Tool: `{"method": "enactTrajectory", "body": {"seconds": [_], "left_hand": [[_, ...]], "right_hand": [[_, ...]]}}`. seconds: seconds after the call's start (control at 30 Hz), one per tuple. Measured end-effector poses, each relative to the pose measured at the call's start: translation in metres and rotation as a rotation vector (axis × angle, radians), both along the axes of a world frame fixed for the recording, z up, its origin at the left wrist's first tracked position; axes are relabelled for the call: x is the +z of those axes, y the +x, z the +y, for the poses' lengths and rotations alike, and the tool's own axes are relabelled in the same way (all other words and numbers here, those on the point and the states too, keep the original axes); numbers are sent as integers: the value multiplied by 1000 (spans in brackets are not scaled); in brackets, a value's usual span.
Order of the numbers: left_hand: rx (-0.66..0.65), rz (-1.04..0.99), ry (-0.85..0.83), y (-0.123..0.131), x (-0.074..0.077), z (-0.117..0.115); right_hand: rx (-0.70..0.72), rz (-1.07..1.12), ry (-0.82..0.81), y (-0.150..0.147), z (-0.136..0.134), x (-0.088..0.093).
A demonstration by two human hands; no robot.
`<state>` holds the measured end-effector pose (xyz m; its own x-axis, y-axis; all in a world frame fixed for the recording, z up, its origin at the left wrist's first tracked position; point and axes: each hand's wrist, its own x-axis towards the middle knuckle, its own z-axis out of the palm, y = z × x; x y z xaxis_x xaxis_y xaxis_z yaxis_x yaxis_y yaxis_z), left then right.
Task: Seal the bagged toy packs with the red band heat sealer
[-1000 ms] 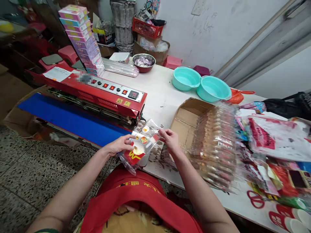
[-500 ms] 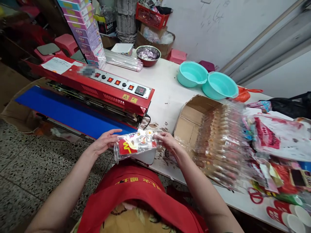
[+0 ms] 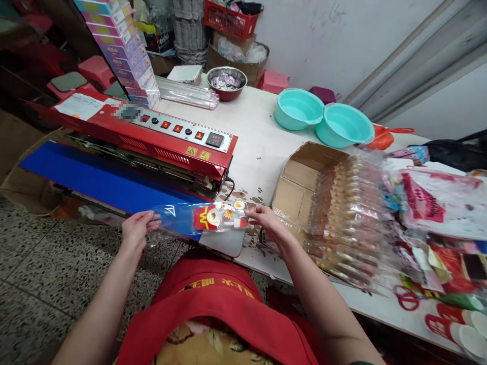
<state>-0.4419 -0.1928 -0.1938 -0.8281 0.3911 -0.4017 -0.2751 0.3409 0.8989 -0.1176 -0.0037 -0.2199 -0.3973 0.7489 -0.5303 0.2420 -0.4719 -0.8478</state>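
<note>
A clear plastic bag [image 3: 198, 219] with a red card and small round items inside is stretched flat between my two hands. My left hand [image 3: 137, 229] pinches its open left end, and my right hand [image 3: 264, 219] pinches its right end. The bag lies level just in front of the blue conveyor belt [image 3: 95, 180] of the red sealing machine [image 3: 152, 137]. A white ledge of the table corner shows under the bag.
An open cardboard box [image 3: 304, 175] with several filled clear bags [image 3: 350, 218] stands to the right. Two teal basins [image 3: 323, 119] sit further back, with a metal bowl [image 3: 227, 82] and stacked boxes [image 3: 122, 50] behind the machine. More packets clutter the right edge.
The bag was turned from upright to lying flat and pulled out lengthwise. My left hand slid left along it to the open end; the right hand stayed put.
</note>
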Motion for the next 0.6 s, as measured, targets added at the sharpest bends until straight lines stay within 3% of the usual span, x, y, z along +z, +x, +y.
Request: {"method": "enactTrajectory", "body": {"seconds": [0.1,0.17,0.23,0.27,0.33,0.43,0.5,0.6], "left_hand": [[4,150,-128,-15,-2,-14],[-34,451,-275,-12,1,-17],[-141,853,-344,2,8,-12],[-247,1021,-330,13,11,-7],[-579,1200,-259,38,16,7],[-1070,1218,-261,71,14,28],[-1211,1202,-315,81,9,37],[-1276,1193,-371,80,5,40]], "right_hand": [[58,-50,15,3,7,-4],[96,-137,73,4,8,-3],[58,-279,305,2,4,1],[28,-338,480,-2,0,5],[31,-391,846,-15,-12,12],[240,-393,1121,-39,-31,18],[345,-423,1148,-52,-39,17],[417,-444,1139,-60,-42,8]]}}
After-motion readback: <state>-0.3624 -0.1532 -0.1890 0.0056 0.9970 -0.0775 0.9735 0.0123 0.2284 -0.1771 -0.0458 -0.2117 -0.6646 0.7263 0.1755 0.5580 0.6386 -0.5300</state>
